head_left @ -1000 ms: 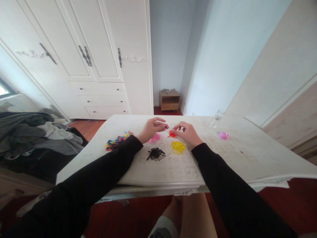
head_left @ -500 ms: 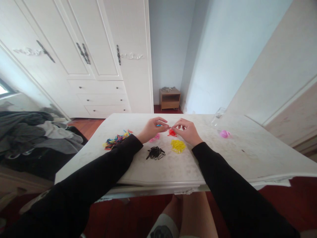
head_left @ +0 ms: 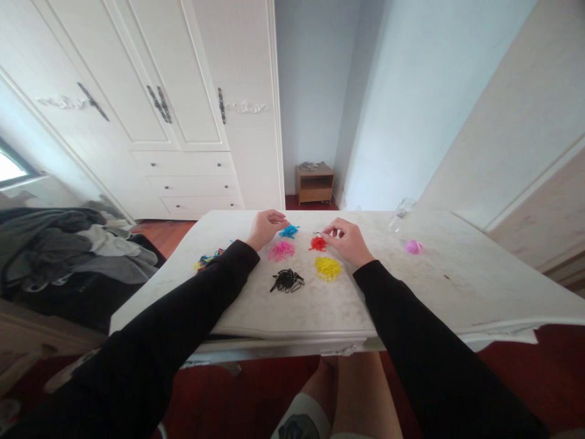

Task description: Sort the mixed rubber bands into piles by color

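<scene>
My right hand (head_left: pixel 345 239) pinches a small dark rubber band (head_left: pixel 317 233) between thumb and fingertips, just above the pile of red rubber bands (head_left: pixel 318 244). My left hand (head_left: pixel 269 227) is at the pile of blue rubber bands (head_left: pixel 289 231), its fingers drawn together; whatever they hold is too small to make out. Nearer me lie piles of pink rubber bands (head_left: pixel 281 250), yellow rubber bands (head_left: pixel 327 268) and black rubber bands (head_left: pixel 287 281). A mixed-colour heap of rubber bands (head_left: pixel 208 261) is partly hidden behind my left sleeve.
On the right of the white table (head_left: pixel 393 299) are a clear plastic container (head_left: pixel 401 214) and a pink object (head_left: pixel 414 247). Clothes (head_left: pixel 91 247) are heaped off the left edge. A wardrobe (head_left: pixel 192 122) and a small wooden cabinet (head_left: pixel 315 184) stand beyond.
My hands, which met over the red pile, are now apart. The left hand has moved left to the blue pile; the right stays close to the red one, a dark band now showing.
</scene>
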Demonstrator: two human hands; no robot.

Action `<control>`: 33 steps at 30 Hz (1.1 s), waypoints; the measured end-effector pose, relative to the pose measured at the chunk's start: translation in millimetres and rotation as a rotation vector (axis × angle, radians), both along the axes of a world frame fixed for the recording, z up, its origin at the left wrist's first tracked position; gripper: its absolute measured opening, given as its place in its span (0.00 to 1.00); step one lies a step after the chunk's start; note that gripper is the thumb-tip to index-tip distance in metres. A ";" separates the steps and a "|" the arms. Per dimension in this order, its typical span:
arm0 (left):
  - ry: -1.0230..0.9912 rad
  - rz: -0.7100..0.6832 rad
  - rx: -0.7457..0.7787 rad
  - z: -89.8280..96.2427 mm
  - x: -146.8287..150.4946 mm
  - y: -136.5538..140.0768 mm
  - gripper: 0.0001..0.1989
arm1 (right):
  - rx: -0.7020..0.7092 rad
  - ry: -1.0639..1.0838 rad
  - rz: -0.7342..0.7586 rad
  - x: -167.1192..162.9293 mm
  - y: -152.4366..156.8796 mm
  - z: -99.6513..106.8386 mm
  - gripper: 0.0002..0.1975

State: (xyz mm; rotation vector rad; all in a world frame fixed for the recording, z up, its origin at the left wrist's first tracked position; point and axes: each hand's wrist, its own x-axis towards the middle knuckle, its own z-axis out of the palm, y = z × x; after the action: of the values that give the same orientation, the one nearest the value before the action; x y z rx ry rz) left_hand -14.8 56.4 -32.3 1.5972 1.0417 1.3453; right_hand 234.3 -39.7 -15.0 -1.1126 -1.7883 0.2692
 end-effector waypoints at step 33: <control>0.014 0.035 0.001 14.8 -3.3 -7.6 0.13 | 0.019 -0.269 0.377 -28.2 -28.2 11.6 0.04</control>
State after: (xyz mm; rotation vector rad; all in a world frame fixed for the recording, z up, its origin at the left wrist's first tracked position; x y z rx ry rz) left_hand -18.1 48.9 -17.5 1.5976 1.0820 1.3594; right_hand 206.1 -67.8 -3.4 -0.8198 -2.2363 0.3376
